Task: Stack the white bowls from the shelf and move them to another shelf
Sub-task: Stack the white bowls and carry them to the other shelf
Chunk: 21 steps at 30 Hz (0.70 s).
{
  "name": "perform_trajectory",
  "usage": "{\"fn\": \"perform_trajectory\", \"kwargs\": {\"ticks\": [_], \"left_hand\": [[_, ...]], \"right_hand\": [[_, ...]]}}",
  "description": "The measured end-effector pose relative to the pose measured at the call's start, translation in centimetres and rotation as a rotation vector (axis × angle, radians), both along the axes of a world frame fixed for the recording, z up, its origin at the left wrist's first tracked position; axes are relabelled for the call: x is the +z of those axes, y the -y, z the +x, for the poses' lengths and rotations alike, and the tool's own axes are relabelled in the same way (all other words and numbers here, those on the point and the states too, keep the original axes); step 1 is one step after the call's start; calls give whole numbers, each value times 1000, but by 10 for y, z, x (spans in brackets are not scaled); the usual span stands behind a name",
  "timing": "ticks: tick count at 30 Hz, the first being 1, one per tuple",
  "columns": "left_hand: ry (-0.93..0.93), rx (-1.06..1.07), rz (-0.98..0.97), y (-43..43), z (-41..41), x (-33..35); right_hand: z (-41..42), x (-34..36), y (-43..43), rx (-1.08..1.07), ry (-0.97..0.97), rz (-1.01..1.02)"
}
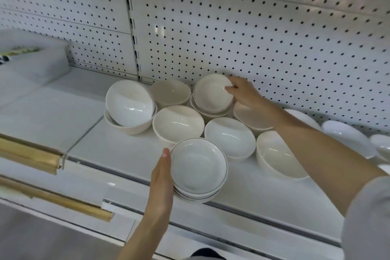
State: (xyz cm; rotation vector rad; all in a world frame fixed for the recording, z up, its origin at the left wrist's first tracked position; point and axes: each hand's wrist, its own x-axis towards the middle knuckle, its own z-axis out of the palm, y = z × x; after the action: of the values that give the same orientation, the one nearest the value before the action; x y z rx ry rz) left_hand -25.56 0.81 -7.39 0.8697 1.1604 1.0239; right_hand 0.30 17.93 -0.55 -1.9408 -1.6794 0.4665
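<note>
this looks like a shop aisle: a white metal display shelf (pixel 118 150) backed by perforated pegboard panels (pixel 253 44) with slotted uprights (pixel 135 40), the kind used for retail stock. many similar white bowls (pixel 178 122) sit laid out on it like merchandise.

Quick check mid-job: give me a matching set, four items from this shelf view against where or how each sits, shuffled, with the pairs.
1 left hand
2 right hand
3 leftmost bowl
4 pegboard

A tilted inside another bowl
B upright behind the bowls
C grips the back rimmed bowl
D flat against the front rimmed stack

Pairs: 1-D, 2-C, 3-A, 4-B
</note>
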Motion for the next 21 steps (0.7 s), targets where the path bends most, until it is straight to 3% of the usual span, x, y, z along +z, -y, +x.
{"fn": "perform_trajectory", "kwargs": {"ticks": [5, 13, 21], "left_hand": [[-5, -13, 70, 0, -5, 2], [7, -93, 72, -3, -15, 14], [101, -205, 47, -2, -16, 19]], "right_hand": [[-15, 52, 44, -73, -312, 119], [-64, 75, 158, -75, -599, 28], [-99, 39, 208, -104, -641, -38]]}}
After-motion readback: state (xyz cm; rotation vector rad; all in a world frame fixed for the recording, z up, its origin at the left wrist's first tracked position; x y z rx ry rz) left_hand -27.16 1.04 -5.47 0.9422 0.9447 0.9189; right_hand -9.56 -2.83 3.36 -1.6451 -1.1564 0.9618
